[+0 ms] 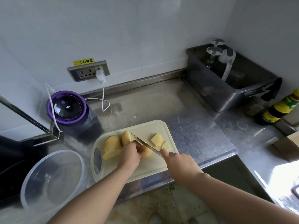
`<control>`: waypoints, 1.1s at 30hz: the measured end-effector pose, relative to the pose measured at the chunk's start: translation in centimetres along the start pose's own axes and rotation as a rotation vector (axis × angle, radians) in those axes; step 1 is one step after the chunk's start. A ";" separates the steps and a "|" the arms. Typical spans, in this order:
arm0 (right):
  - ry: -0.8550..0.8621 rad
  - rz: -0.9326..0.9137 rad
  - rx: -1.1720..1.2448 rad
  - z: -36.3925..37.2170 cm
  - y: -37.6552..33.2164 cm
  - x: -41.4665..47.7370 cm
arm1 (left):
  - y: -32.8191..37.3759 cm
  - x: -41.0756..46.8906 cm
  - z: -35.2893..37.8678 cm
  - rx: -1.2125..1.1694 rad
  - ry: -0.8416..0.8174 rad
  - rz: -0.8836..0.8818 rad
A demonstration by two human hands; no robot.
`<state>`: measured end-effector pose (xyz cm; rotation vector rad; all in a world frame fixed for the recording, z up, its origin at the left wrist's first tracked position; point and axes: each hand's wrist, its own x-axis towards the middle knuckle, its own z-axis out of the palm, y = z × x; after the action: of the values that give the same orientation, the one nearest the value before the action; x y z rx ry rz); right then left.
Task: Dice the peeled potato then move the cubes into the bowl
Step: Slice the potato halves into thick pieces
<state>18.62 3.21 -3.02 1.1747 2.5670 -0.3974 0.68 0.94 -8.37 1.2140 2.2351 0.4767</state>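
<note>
A cream cutting board [145,168] lies on the steel counter. On it sit two large peeled potato pieces [112,147] at the left and cut chunks [156,139] at the right. My left hand [131,153] grips a potato piece [147,153] in the board's middle. My right hand [179,162] holds a knife [145,144], forefinger along the spine, with the blade angled down onto that piece beside my left fingers. A clear plastic bowl [32,175] stands empty at the board's left.
A purple-rimmed appliance [69,109] stands behind the board, with a white cable to the wall socket [89,71]. A dark bin [226,88] holding glasses sits at the back right, with bottles [278,109] beside it. The counter edge runs just below the board.
</note>
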 end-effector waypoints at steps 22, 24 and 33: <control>-0.047 0.125 0.177 1.3 0.8 2.7 | 0.0 -0.5 -0.1 -0.043 0.018 0.031; -0.023 0.129 0.183 1.1 0.8 2.9 | 0.0 -0.4 -0.1 -0.061 0.017 0.030; 0.001 0.056 0.059 -0.5 0.6 1.8 | 0.7 -0.1 0.2 -0.096 0.059 0.037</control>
<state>17.92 5.00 -3.26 1.2637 2.5331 -0.4634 1.28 1.22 -8.12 1.2077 2.2152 0.6348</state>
